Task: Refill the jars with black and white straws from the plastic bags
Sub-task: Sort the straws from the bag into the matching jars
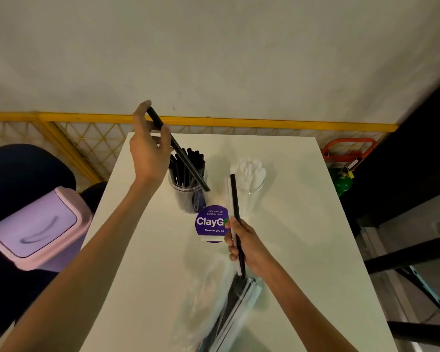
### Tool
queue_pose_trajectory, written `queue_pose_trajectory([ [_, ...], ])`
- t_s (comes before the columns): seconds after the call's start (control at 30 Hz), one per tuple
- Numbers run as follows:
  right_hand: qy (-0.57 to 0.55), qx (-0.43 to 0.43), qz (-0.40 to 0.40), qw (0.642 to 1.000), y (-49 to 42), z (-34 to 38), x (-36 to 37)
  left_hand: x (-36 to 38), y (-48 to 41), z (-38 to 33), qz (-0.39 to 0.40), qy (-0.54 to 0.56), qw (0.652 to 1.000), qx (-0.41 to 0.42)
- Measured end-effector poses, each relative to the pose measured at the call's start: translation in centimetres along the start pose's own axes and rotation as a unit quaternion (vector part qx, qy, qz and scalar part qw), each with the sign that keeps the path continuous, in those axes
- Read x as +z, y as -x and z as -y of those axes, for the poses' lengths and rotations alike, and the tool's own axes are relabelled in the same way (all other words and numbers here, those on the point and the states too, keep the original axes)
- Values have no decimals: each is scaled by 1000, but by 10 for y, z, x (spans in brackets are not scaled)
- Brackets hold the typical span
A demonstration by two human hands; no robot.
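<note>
We see left hand fingers pinching long black plastic straw, axis slanting down-right, lower tip at near-right rim of clear black-straw jar; right hand grips black-plus-white straw pair, farther off.

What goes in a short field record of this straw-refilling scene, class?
Left hand: holds tilted black straw over black-straw jar
Right hand: holds upright black straw and white straw together
Jars: black-straw jar left of white-straw jar
Plastic bag: lies near the person, straws inside
Table: white, bears purple sticker
</note>
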State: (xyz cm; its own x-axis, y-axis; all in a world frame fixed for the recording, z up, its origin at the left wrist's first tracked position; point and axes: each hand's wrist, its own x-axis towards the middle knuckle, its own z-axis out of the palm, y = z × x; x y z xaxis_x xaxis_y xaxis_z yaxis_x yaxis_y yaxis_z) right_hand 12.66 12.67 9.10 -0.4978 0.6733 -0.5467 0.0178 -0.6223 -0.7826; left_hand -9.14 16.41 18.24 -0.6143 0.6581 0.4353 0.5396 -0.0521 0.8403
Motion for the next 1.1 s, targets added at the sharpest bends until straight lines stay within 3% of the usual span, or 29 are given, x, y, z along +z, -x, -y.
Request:
queue_pose_trajectory([
  [0.23,-3,5,-2,1000,-2,0,1,4,2,8,18,-44,995,83],
  [0.53,-19,13,6,1000,-5,1,5,20,21,34,78,-115,986,97],
  [0.93,-13,21,17,1000,-3,5,2,34,49,100,124,-301,921,212],
  [1.1,-5,18,20,1000,-2,5,1,32,55,107,133,-325,902,250],
])
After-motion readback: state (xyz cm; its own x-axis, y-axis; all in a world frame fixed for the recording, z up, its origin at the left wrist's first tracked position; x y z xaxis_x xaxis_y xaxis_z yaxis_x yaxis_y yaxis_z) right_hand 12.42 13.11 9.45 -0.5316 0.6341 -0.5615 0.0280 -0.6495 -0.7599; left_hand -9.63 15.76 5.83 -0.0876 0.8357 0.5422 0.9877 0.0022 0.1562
